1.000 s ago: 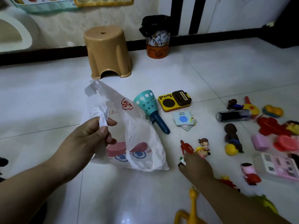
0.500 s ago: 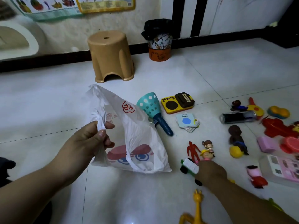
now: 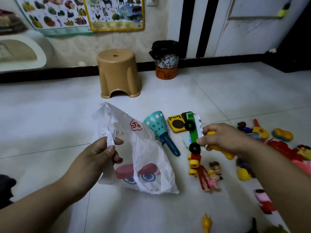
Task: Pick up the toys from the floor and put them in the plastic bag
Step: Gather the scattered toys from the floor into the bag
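Observation:
My left hand (image 3: 99, 153) pinches one handle of a white plastic bag (image 3: 144, 158) with a cartoon face, lifting it off the floor; the bag's bottom rests on the tiles. My right hand (image 3: 220, 138) holds a green and white toy truck (image 3: 193, 132) with black wheels above the floor, to the right of the bag, with a yellow toy also in the grip. A red and yellow wheeled piece (image 3: 194, 162) hangs below the truck. On the floor lie a teal scoop toy (image 3: 159, 130), a yellow toy radio (image 3: 176, 123), a red figure and small dolls (image 3: 212, 175).
A tan plastic stool (image 3: 118, 73) and a small bin with a black liner (image 3: 165, 59) stand by the far wall. Several more toys lie at the right (image 3: 282, 135), and a yellow giraffe (image 3: 206, 224) lies near the bottom edge. White tiled floor lies left of the bag.
My right hand grasped the toy truck on the floor and lifted it up and toward the bag. The left hand kept hold of the bag. The camera tilted up.

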A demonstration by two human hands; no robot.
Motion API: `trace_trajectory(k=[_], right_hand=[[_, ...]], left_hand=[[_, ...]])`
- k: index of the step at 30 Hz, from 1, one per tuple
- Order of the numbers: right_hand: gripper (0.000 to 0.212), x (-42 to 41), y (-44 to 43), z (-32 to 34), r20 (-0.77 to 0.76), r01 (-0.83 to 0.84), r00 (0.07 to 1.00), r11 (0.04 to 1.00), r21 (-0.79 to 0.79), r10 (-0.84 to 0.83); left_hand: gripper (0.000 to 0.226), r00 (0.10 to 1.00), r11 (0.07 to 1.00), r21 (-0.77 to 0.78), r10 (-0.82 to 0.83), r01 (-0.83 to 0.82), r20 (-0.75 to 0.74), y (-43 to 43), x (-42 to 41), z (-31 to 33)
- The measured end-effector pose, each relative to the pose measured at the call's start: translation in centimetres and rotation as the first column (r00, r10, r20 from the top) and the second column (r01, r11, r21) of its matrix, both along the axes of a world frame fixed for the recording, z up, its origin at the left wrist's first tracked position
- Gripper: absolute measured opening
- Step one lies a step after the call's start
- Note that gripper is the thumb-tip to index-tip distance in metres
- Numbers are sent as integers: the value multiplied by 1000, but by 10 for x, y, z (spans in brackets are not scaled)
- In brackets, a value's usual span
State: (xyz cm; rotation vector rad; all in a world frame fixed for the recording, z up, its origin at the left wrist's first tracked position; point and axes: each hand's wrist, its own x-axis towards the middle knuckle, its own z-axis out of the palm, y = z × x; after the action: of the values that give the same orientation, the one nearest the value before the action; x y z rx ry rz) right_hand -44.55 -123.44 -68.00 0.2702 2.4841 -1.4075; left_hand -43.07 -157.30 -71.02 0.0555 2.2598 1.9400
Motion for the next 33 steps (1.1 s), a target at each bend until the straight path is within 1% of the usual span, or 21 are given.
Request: trace_trajectory(k=[2, 5, 7, 8, 10, 11, 13, 15, 17, 18, 21, 24, 26, 27, 28, 29, 30, 31, 32, 33], right_hand=[[21, -4, -20, 29, -90, -17, 996, 997, -75, 10], [34, -5, -56, 61, -218, -77, 976, 964, -254, 21], [35, -6, -81, 72, -274, -136, 961, 919, -369, 32], [37, -7, -93, 74, -288, -155, 957, 895, -417, 32], [39, -9, -119, 75, -285, -165, 958, 848, -504, 17], [36, -11, -132, 72, -271, -162, 962, 825, -541, 11], [22, -18, -153, 58, -241, -143, 970, 802, -580, -1], [13, -26, -170, 39, -201, -83, 978, 791, -606, -51], [9, -32, -180, 20, -158, 2, 979, 780, -626, -130], [6, -34, -183, 11, -149, 31, 976, 775, -631, -160], [3, -33, -195, -15, -116, 59, 980, 785, -616, -164], [5, -27, -215, -41, -106, 26, 990, 855, -518, -94], [9, -24, -229, -58, -114, -18, 993, 907, -422, -33], [13, -24, -233, -66, -118, -35, 993, 941, -337, -6], [16, -24, -235, -73, -124, -43, 992, 976, -213, 16], [19, -25, -235, -78, -134, -41, 990, 998, -46, 34], [22, -27, -233, -81, -146, -37, 988, 989, 142, 58], [23, -28, -229, -82, -158, -35, 983, 946, 323, 90], [23, -31, -224, -83, -164, -34, 978, 880, 475, 127], [21, -35, -218, -84, -164, -40, 972, 805, 592, 169]], left_hand=[[25, 1000, 1000, 15, 12, -12, 2, -5, -1, 1], [23, 999, 999, 18, 37, -37, 6, -13, -3, 3], [36, 999, 998, 23, 51, -51, 20, -19, -3, 3], [36, 999, 999, 23, 45, -46, 25, -21, -3, 2], [34, 998, 998, 36, 48, -49, 43, -26, -3, 4], [31, 998, 997, 53, 48, -50, 42, -28, -3, 5], [20, 998, 997, 53, 46, -48, 33, -35, -3, 5], [23, 997, 997, 2, 73, -74, 19, -44, -3, 3], [22, 988, 988, 10, 155, -155, 24, -51, -5, 2], [25, 981, 981, 21, 190, -191, 34, -53, -6, 2], [30, 969, 970, 30, 237, -240, 67, -56, -6, 4], [37, 977, 979, 37, 196, -200, 80, -55, -3, 4], [36, 982, 983, 65, 167, -173, 84, -51, -1, 6], [36, 985, 984, 75, 155, -161, 81, -50, -1, 8], [37, 986, 985, 84, 146, -153, 77, -48, 0, 10], [38, 988, 986, 89, 134, -140, 72, -47, 0, 10], [37, 990, 987, 102, 121, -128, 70, -47, 0, 11], [33, 992, 986, 123, 105, -113, 69, -47, 0, 12], [28, 993, 983, 152, 88, -99, 76, -47, 1, 13], [26, 994, 981, 173, 75, -88, 82, -47, 2, 13]])
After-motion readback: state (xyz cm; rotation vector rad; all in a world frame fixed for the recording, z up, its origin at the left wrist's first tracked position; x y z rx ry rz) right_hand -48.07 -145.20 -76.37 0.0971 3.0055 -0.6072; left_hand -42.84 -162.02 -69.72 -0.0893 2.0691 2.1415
